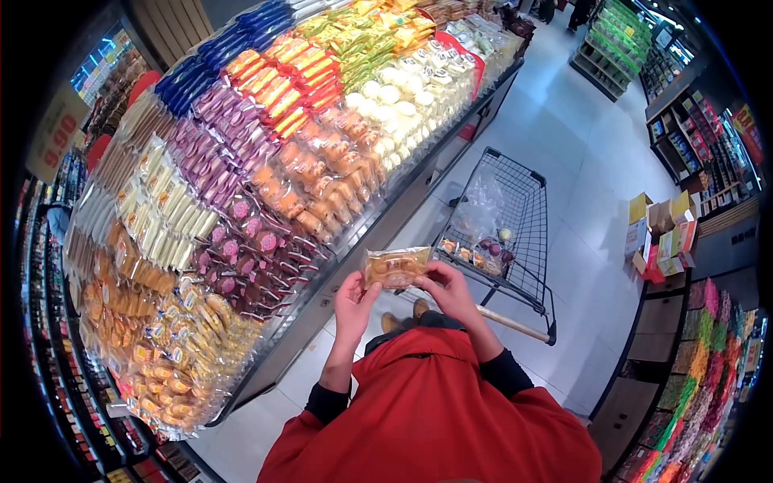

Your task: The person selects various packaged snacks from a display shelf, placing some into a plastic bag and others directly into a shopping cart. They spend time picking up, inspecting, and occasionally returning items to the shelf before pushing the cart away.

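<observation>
A clear-wrapped snack packet with a golden-brown item inside is held level in front of the red garment. My left hand pinches its left end, and my right hand grips its right end between thumb and fingers. Just beyond my hands, to the left, spreads a display heaped with wrapped snacks: orange-brown packets, purple packets, dark packets with pink labels and white round ones. On the right, near my right hand, stands a wire shopping cart holding a clear bag and several small packets.
Opened cardboard boxes stand on the right beside shelving. A colourful snack bin lies at lower right, and a green-stocked shelf rises at the back. Pale tiled floor runs between. People's dark legs show at the top.
</observation>
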The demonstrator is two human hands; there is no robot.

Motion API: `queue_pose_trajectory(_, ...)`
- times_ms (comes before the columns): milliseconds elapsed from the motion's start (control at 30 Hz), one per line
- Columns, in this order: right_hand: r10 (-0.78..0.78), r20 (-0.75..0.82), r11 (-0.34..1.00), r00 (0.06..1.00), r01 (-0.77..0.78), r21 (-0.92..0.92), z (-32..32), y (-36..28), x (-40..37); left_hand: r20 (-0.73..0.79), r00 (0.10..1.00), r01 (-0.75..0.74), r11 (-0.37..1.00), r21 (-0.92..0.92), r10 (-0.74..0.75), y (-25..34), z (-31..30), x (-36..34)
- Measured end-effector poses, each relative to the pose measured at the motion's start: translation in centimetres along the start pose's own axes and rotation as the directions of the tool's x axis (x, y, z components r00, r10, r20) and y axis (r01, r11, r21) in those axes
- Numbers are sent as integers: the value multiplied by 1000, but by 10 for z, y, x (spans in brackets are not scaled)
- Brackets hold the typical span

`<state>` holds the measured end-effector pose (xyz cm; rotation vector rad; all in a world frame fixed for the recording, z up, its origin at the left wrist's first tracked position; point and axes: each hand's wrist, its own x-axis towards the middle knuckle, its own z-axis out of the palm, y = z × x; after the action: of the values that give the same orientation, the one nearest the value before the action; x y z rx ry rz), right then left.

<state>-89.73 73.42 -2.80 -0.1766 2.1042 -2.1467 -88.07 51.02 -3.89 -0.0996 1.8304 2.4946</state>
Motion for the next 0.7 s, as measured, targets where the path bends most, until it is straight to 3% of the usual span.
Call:
queue_pose_trajectory(333, 129, -15, 988, 992, -127, 87, -15, 5, 1, 67, 993, 99, 995, 18, -100, -4, 16, 8)
queue_pose_trajectory(400, 207, -6, 964, 978, -203, 174, -19, 8, 1, 86, 986, 140, 990, 13, -140, -17, 19, 14)
queue_pose_trajectory(533, 303, -42, 946, 952, -295, 137, -44, 24, -5, 123, 953, 272, 961, 55, -277, -53, 32, 29)
queue_pose_trajectory(700, 285, -128, 957, 950, -290, -16, -91, 89, -3, 92, 912, 386, 913, 135, -399, -118, 63, 39)
